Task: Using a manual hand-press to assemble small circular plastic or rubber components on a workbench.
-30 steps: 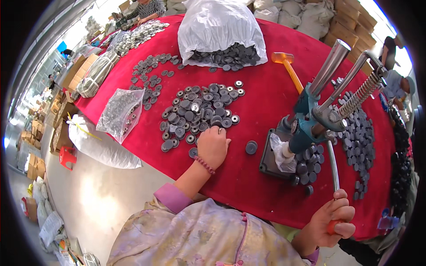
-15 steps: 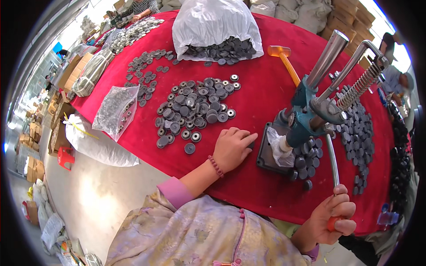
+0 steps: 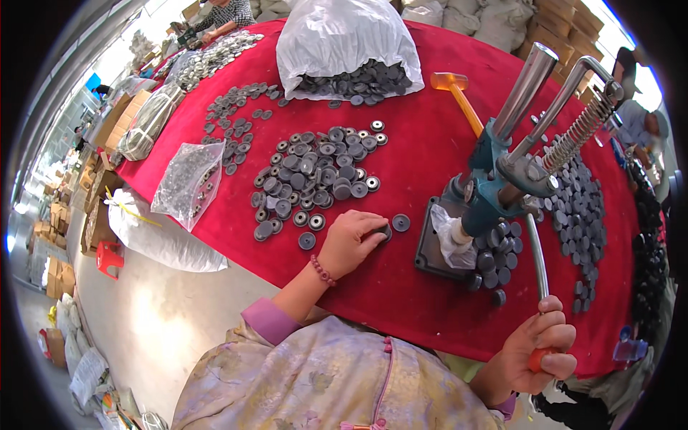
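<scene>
My left hand [image 3: 350,242] is closed on a dark grey round cap [image 3: 387,232], held at the fingertips low over the red cloth. Just beyond it, a single grey disc [image 3: 401,223] lies flat. My right hand [image 3: 539,345] is wrapped round the red-orange grip [image 3: 539,360] of a steel lever [image 3: 537,254]. That lever belongs to a green hand press [image 3: 487,190] with a coil spring, standing on a dark base plate [image 3: 434,254]. Crumpled white plastic [image 3: 451,240] hangs at the press's lower part. Left of the press is a loose pile of grey caps and metal-centred discs [image 3: 315,168].
Finished-looking grey caps [image 3: 577,215] spread right of the press, and several [image 3: 496,258] crowd its base. A mallet [image 3: 459,100] lies behind. A white sack [image 3: 351,43] spills dark caps at the back. A clear bag [image 3: 188,183] sits left. Another person [image 3: 228,18] works far left.
My left hand has drawn back leftward from beside the press base, with a cap at its fingertips. A disc now shows on the cloth to its right. My right hand stays on the lever.
</scene>
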The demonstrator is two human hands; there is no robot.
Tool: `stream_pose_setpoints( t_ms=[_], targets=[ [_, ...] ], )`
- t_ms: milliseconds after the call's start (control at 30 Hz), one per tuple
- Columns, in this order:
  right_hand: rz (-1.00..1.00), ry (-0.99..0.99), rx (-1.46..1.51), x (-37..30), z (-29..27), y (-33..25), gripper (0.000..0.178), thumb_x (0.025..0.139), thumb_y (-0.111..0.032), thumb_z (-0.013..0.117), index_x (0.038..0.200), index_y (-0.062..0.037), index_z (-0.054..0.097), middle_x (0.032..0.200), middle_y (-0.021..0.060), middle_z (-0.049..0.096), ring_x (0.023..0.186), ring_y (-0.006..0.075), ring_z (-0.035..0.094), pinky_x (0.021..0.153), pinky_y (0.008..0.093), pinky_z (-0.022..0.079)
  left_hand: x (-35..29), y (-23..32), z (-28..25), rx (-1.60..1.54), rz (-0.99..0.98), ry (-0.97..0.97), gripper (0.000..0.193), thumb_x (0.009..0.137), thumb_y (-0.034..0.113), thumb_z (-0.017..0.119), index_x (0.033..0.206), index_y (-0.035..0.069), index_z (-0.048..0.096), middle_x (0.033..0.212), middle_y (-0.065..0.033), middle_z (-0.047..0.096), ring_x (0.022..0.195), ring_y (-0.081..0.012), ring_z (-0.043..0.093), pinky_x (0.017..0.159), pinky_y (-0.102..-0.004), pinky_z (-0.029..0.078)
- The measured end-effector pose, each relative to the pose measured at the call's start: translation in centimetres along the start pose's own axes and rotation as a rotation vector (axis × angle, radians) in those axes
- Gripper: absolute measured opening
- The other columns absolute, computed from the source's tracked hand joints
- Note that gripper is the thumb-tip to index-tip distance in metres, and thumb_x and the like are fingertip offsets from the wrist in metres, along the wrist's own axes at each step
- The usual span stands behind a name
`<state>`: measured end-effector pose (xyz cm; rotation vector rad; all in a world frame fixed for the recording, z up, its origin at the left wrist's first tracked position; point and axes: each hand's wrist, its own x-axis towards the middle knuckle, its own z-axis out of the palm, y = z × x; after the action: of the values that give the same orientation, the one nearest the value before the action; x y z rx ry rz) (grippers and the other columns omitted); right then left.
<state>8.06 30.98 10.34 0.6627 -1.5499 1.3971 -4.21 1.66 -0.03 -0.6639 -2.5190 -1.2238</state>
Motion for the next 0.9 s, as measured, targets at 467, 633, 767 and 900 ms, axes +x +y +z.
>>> stream_pose_setpoints(
  t_ms=[467,633,767,900],
  targets=[
    [0.068,-0.07,0.068,5.3,0.5,-0.6,0.034,0.1,-0.046,0.046,0.091,-0.0142,0.044,0.077,0.0052,0.041,0.063,0.018,0.04,0.076,0.047,0.041,-0.6,0.2,0.5,0.387,0.233,-0.033,0.028,0.075,0.011,0.077,0.101,0.008,0.071,0.102,-0.0093,0.067,0.091,-0.0281,0.063,0.08,-0.0384,0.053],
    [0.294,-0.03,0.27,14.9,1.2,2.8,0.036,0.102,-0.039,0.047,0.107,-0.004,0.052,0.076,0.0068,0.046,0.061,0.0138,0.042,0.063,0.0329,0.044,-0.1,-1.3,0.9,0.312,0.275,-0.059,0.037,0.073,0.01,0.079,0.109,0.008,0.071,0.099,-0.0088,0.068,0.088,-0.0265,0.063,0.076,-0.0369,0.053],
    [0.441,-0.021,0.251,18.5,1.4,5.1,0.037,0.101,-0.038,0.05,0.107,-0.0013,0.056,0.076,0.0068,0.051,0.056,0.0113,0.042,0.058,0.0295,0.043,1.3,2.5,1.5,0.093,0.178,-0.05,0.051,0.073,0.01,0.079,0.123,0.009,0.066,0.096,-0.0093,0.069,0.088,-0.0257,0.064,0.076,-0.0354,0.053],
    [0.441,0.018,0.222,18.4,2.2,4.8,0.036,0.101,-0.035,0.05,0.106,-0.0002,0.056,0.074,0.0066,0.05,0.054,0.0108,0.041,0.057,0.0293,0.043,4.5,7.3,2.8,0.026,0.12,-0.171,0.073,0.073,0.01,0.079,0.141,0.008,0.05,0.096,-0.011,0.069,0.09,-0.0265,0.064,0.078,-0.036,0.054]
  ],
)
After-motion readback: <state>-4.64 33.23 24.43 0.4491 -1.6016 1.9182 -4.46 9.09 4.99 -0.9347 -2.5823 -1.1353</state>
